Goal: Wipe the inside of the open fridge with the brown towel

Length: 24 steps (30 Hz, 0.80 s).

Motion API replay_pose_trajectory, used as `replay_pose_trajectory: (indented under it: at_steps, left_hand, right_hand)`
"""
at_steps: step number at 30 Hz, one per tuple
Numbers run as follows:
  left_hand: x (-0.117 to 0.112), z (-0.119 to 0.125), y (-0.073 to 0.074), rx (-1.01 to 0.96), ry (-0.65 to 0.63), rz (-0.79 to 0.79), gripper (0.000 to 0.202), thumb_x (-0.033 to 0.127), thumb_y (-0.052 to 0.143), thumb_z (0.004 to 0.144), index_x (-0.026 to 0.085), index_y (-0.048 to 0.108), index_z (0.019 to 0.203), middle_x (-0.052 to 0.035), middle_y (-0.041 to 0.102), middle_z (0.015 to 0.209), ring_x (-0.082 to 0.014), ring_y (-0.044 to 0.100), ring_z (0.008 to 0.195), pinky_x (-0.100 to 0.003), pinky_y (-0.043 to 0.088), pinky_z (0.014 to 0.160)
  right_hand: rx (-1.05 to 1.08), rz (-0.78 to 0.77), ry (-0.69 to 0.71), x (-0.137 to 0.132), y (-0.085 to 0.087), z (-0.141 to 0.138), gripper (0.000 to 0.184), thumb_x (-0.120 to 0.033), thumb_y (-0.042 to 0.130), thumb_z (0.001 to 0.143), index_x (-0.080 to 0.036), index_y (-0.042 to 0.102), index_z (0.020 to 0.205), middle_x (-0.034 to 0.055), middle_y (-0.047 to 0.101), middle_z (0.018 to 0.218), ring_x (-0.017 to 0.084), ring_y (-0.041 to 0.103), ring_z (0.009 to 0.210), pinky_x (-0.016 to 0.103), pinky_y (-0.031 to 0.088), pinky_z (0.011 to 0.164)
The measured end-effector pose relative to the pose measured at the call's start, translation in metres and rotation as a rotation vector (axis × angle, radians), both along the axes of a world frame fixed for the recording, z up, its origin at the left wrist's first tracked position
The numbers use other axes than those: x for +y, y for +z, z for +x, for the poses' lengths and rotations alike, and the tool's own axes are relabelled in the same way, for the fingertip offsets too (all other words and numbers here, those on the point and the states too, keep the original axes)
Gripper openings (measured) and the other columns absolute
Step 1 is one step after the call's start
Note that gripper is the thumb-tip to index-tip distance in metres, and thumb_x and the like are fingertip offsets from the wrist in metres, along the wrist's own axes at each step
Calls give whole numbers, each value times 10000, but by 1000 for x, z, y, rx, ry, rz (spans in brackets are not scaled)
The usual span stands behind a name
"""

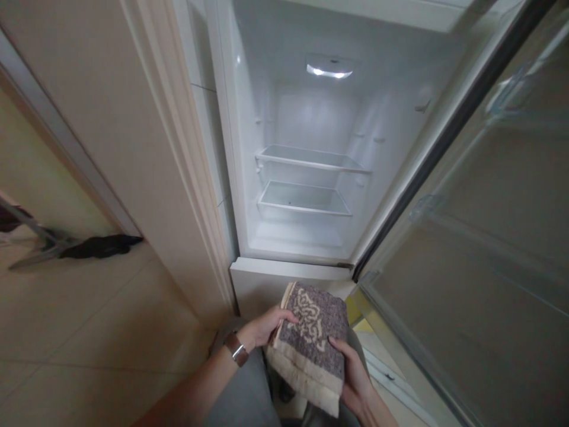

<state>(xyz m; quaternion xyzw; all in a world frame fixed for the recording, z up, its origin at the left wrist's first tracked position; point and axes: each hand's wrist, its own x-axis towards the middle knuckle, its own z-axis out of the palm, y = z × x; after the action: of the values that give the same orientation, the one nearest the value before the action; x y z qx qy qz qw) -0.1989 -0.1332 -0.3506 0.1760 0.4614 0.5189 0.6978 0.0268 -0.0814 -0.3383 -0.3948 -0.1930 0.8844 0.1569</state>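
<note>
**Folded towel held before an open refrigerator**

Item 1. Tiled floor, far left: a dark cloth-like object is laid beside a metal frame leg at the foot of the wall. What it is cannot be told.

Item 2. Wall panel, cream, is set between the floor area and the appliance.

Item 3. Left hand, with a wristwatch worn on the wrist. The fingers are curled partly closed over the left edge of the towel, thumb on top, so that the folded layers are pinched together and kept from slipping apart.

Item 4. Folded towel, grey-brown with a pale scroll pattern and cream border. It is held flat between both hands, in front of the lower edge of the refrigerator opening, above the person's lap. The fold is kept square by support from two sides.

Item 5. Right hand. It is cupped under the towel's right near corner, fingers wrapped up over the edge; the weight is carried here.

Item 6. Refrigerator compartment, lit by an interior lamp. Two glass shelves are seated on side rails; nothing is seen on them.

Item 7. Refrigerator door, swung fully open to the right, with clear door racks attached.
</note>
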Motion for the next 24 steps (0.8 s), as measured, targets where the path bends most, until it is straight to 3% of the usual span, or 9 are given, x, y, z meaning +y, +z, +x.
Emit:
replay_pose_trajectory:
  at_steps: [2, 5, 8, 12, 15, 17, 20, 22, 24]
  left_hand:
    - [9, -1, -2, 113, 30, 68, 412, 260, 783, 614, 146, 725, 1005, -74, 780, 920, -226, 719, 810, -322, 562, 771]
    - [26, -10, -13, 248, 89, 188, 412, 369, 762, 722, 175, 700, 1081, -62, 745, 1000, -228, 699, 942, -330, 546, 841]
    - [45, -31, -29, 470, 159, 200, 387, 369, 669, 805, 203, 657, 1154, -37, 675, 965, -213, 677, 909, -317, 536, 771]
    - [69, -74, -36, 980, 262, 328, 330, 202, 625, 799, 206, 651, 1128, -33, 635, 959, -201, 649, 917, -337, 530, 860]
    - [88, -108, -27, 1323, 279, 432, 357, 151, 638, 814, 209, 643, 1166, -59, 641, 1075, -235, 637, 1049, -385, 518, 980]
    - [103, -131, -20, 1513, 239, 464, 418, 154, 677, 817, 206, 633, 1229, -81, 635, 1178, -265, 620, 1141, -412, 505, 1036]
    - [128, -164, -15, 1716, 111, 441, 574, 224, 790, 773, 184, 624, 1322, -120, 608, 1299, -318, 591, 1231, -451, 485, 1093]
    - [147, -184, -16, 1774, 16, 425, 703, 291, 866, 715, 156, 624, 1360, -148, 599, 1337, -342, 577, 1263, -457, 464, 1129]
    - [164, -201, -19, 1784, -70, 423, 832, 356, 911, 663, 134, 610, 1406, -169, 589, 1375, -346, 561, 1301, -438, 442, 1158]
  right_hand:
    - [-50, -2, 3, 12, 9, -8, 632, -420, 937, 562, -121, 757, 1090, 153, 800, 1031, 357, 750, 1080, 516, 562, 1044]
    - [-164, 195, -115, 37, 25, -21, 629, -420, 932, 558, -146, 750, 1094, 124, 804, 1013, 332, 758, 1040, 464, 594, 973]
    - [-317, 594, -278, 71, 44, -32, 613, -485, 912, 568, -160, 749, 1061, 108, 801, 1038, 313, 751, 1019, 412, 598, 908]
    - [-683, 1337, -359, 121, 77, -54, 508, -593, 745, 749, -128, 755, 954, 144, 787, 984, 310, 724, 944, 389, 571, 835]
    - [-976, 1863, -108, 152, 89, -89, 419, -416, 580, 921, -137, 729, 1196, 169, 738, 1239, 317, 685, 1118, 403, 541, 945]
    - [-1154, 2017, 213, 171, 81, -119, 513, -246, 488, 952, -178, 608, 1447, 150, 613, 1483, 315, 589, 1331, 425, 495, 1068]
    - [-1310, 1923, 728, 194, 53, -159, 673, -141, 389, 964, -232, 416, 1630, 110, 456, 1642, 322, 429, 1507, 493, 400, 1194]
    - [-1324, 1860, 870, 208, 34, -176, 722, -175, 438, 965, -266, 336, 1674, 77, 361, 1701, 359, 317, 1573, 535, 328, 1246]
    - [-1318, 1839, 890, 221, 21, -183, 764, -308, 525, 975, -314, 268, 1695, 52, 276, 1739, 417, 222, 1601, 594, 299, 1253]
